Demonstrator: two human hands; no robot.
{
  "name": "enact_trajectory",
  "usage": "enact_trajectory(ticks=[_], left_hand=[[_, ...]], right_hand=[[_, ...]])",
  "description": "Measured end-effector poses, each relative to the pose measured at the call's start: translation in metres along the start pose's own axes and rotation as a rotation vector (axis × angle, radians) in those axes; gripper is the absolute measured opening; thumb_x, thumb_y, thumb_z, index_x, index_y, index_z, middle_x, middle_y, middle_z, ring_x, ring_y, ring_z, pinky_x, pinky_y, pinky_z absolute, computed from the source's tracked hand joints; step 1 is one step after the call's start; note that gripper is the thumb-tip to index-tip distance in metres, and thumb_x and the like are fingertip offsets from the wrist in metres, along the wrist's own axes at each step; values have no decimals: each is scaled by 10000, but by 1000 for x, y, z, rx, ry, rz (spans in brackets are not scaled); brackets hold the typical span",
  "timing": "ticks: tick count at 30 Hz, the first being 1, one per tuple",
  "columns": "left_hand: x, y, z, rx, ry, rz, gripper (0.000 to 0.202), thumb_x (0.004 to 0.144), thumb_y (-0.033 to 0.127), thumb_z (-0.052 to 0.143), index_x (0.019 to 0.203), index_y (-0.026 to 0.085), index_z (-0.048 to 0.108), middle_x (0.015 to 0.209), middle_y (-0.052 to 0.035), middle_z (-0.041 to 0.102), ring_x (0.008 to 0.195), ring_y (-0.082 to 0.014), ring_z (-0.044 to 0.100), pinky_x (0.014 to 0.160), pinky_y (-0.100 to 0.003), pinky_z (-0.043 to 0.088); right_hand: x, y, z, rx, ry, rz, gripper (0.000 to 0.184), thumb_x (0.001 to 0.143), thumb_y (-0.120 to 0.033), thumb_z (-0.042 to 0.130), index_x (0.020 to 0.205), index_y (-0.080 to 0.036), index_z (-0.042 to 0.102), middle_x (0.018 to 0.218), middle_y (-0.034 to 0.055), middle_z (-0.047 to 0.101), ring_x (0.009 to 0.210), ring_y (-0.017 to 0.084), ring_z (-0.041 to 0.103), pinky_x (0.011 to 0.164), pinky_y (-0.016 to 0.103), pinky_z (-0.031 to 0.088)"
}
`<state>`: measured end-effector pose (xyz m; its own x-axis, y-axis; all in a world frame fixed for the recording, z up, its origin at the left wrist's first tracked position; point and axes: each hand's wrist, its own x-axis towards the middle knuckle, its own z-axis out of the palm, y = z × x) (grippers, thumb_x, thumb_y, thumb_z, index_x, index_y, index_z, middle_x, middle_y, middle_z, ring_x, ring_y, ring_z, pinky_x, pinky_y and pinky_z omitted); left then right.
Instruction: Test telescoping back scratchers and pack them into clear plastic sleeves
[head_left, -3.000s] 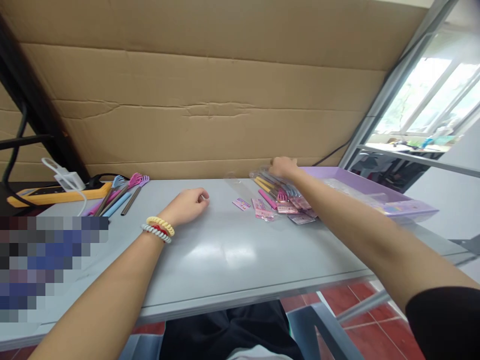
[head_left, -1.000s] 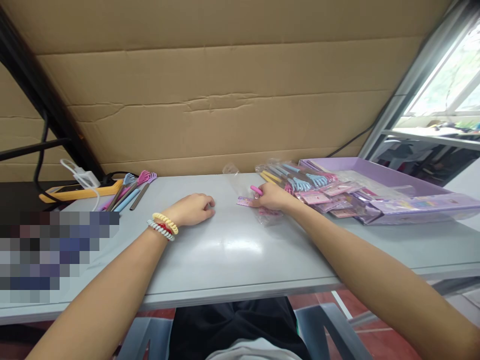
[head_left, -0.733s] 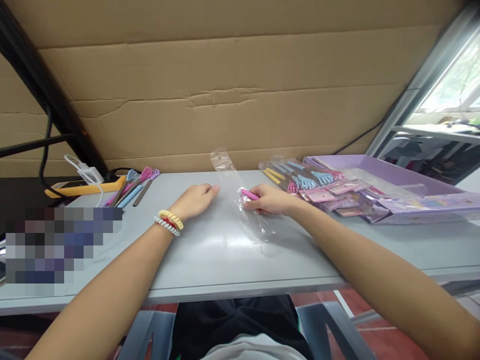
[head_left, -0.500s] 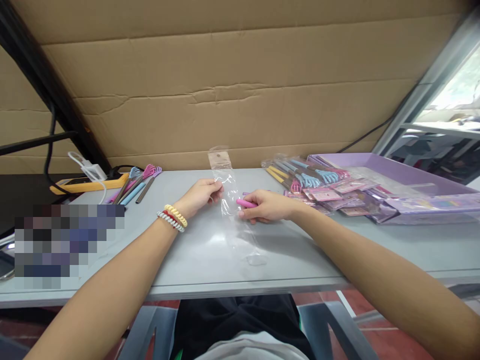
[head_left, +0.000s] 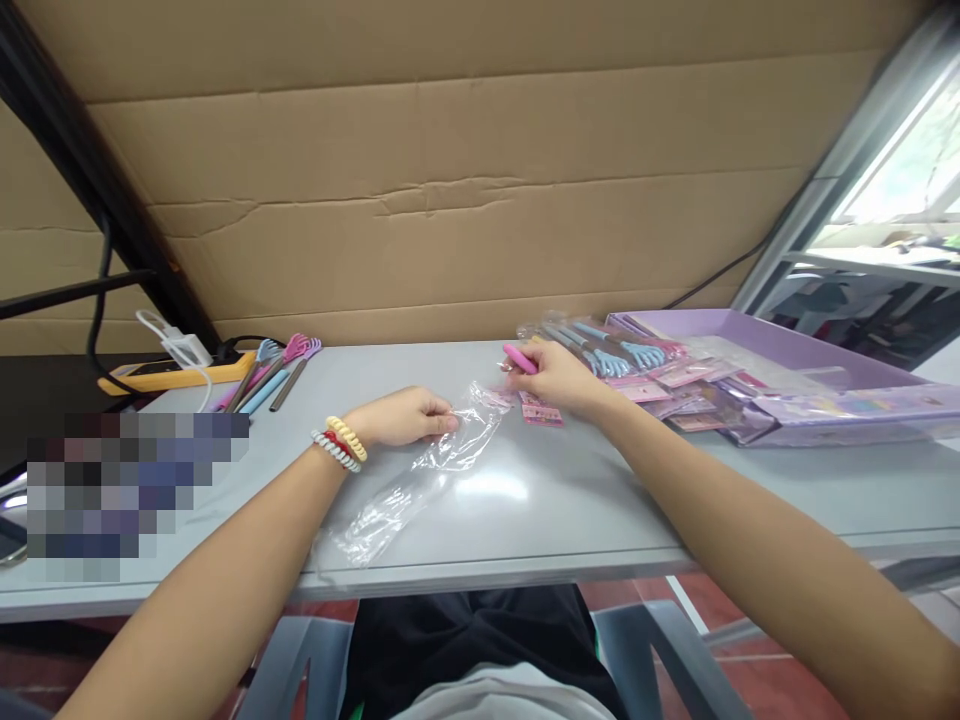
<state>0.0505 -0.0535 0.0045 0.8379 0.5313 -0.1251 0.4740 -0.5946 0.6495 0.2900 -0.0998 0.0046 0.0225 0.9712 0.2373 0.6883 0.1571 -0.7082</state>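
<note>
My left hand (head_left: 409,415) is closed, with thumb and fingers pinching the edge of a long clear plastic bag (head_left: 450,450). The bag lies slanted, its far end near my right hand and its near end towards the table's front edge. My right hand (head_left: 559,375) is closed round a pink pen-like stick (head_left: 520,358), whose rounded end sticks out past the fingers. Its fingertips are beside the bag's far end; I cannot tell whether they touch it. Just under this hand, a small pink printed card (head_left: 541,410) lies on the table.
Bagged back scratchers (head_left: 634,355) and pink card packets (head_left: 694,372) are piled at the right, beside a purple tray (head_left: 795,350). Loose back scratchers (head_left: 296,348) lie at the back left near a yellow power strip (head_left: 180,375). Cardboard (head_left: 450,200) walls the back.
The bag's near end has swung left and its top has come down towards me. My right hand has moved right and away with the pink stick, while my left hand has come slightly nearer.
</note>
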Motion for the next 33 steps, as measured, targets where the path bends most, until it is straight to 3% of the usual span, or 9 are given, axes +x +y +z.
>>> enact_trajectory(ticks=[2, 6, 10, 15, 19, 28, 33], left_hand=[[-1, 0, -2, -49, 49, -20, 402, 792, 549, 467, 666, 174, 540, 588, 18, 484, 534, -96, 394, 524, -245, 310], [-6, -4, -10, -182, 90, -79, 412, 726, 538, 572, 908, 170, 596, 696, -6, 565, 600, -114, 482, 546, -240, 360], [-10, -15, -21, -245, 100, -146, 371, 648, 461, 673, 862, 166, 603, 710, -10, 589, 596, -111, 499, 547, -241, 376], [-11, -26, -30, -300, 245, -292, 317, 589, 378, 716, 786, 166, 586, 710, -8, 600, 580, -110, 517, 527, -244, 392], [-9, -31, -32, -302, 322, -358, 302, 575, 364, 716, 754, 161, 582, 688, -3, 584, 566, -106, 510, 516, -242, 384], [-12, -27, -28, -265, 132, -210, 423, 624, 365, 710, 973, 177, 561, 604, 28, 564, 503, -100, 479, 506, -237, 386], [-7, -22, -21, -420, 357, -177, 578, 676, 273, 662, 1186, 171, 410, 596, 25, 575, 501, -124, 537, 499, -242, 434]], right_hand=[[1, 0, -4, -23, 53, 62, 154, 734, -226, 581, 841, -116, 573, 734, 3, 518, 598, 84, 445, 553, 178, 323], [6, 5, -14, -31, 261, 206, 100, 748, -216, 546, 771, -120, 540, 645, -15, 470, 534, 69, 374, 514, 181, 258], [9, 11, -22, -111, 394, 307, 89, 756, -194, 516, 714, -116, 527, 609, 6, 476, 523, 86, 378, 504, 194, 257], [14, 20, -25, -68, 453, 364, 105, 767, -181, 507, 792, -110, 579, 630, 37, 519, 507, 105, 409, 501, 203, 285], [16, 26, -25, -75, 433, 345, 117, 745, -170, 528, 826, -115, 591, 705, 35, 557, 556, 116, 456, 530, 205, 313], [13, 22, -12, -61, 446, 37, 325, 772, -187, 507, 1087, -117, 536, 1010, 60, 569, 846, 150, 519, 712, 210, 376], [10, 19, -11, -188, 448, 105, 461, 752, -189, 561, 1196, -116, 459, 1147, 94, 511, 952, 192, 500, 762, 237, 369]])
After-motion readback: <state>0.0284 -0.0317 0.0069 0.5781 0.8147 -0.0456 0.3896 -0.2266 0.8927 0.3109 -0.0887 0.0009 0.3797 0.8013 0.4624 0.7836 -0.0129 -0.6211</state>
